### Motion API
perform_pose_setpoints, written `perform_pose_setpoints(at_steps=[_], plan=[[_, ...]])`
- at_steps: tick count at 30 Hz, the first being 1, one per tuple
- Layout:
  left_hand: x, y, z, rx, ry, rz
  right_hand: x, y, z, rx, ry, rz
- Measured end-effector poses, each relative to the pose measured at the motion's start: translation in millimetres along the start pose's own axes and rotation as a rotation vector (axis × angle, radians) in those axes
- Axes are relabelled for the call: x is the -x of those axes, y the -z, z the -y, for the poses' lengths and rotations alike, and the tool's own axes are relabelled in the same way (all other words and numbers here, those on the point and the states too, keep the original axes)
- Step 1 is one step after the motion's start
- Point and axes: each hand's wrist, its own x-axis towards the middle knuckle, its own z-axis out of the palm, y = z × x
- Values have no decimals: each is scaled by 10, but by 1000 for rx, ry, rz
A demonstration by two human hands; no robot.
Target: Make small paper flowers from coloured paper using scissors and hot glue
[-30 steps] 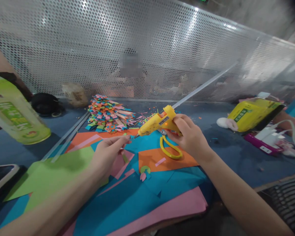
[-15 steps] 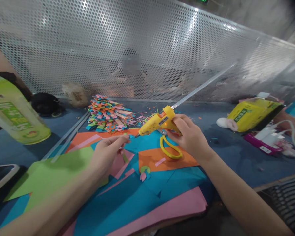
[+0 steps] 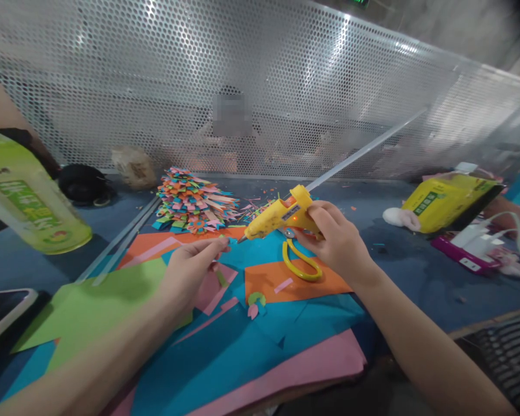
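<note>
My right hand (image 3: pixel 345 245) grips a yellow hot glue gun (image 3: pixel 272 218), its small light glowing orange. A long clear glue stick (image 3: pixel 364 151) runs out of its back end. The nozzle points left, close to the fingertips of my left hand (image 3: pixel 189 268). Those fingers are pinched on a small blue paper piece (image 3: pixel 229 243), mostly hidden by them. Under the glue gun lie scissors with a yellow handle (image 3: pixel 302 275), on orange paper (image 3: pixel 260 280). Nearby sits a little green paper curl (image 3: pixel 257 298). A cone of layered coloured paper strips (image 3: pixel 191 203) stands behind my left hand.
Blue paper (image 3: pixel 225 358) and green paper (image 3: pixel 112 300) cover the front. At left are a drink bottle (image 3: pixel 30 196), a phone (image 3: pixel 8 309) and spare glue sticks (image 3: pixel 112 248). At right are a yellow pack (image 3: pixel 437 199), a purple power strip (image 3: pixel 465 260) and another person's hand (image 3: pixel 505 216). A perforated metal screen (image 3: pixel 260 75) rises behind.
The view has shifted very slightly. Both hands, the glue gun and the blue paper piece hold nearly the same positions.
</note>
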Motion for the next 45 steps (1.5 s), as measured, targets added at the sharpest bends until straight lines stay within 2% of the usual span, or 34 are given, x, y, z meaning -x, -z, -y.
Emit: perform_pose_setpoints(at_steps=[4,14,18,22,28,32,35,39,42,45], plan=[[-26,20,48,-18,-23,34,8,-2,17,-30,-13,56],[2,-10,-1,15,-3,8,2,-12,-8,0,9,25],[-1,-5,16,3,-17,35,1,-17,-18,-3,28,22],[7,-2,17,-7,-40,62,0,-20,-28,-5,18,35],[3,-3,7,19,-37,43,7,-46,-41,-35,-25,61],[21,-20,-37,-9,-2,5,-9,-45,-93,-6,-239,194],[31,-25,-48,28,9,22,-28,-32,-234,73,-508,337],[31,-14,-23,29,-72,50,36,-65,-554,166,-898,594],[63,-24,-55,-6,-102,76,147,-121,-763,217,-1011,680],[120,-49,-128,-99,-115,88,203,-151,-825,282,-1081,715]])
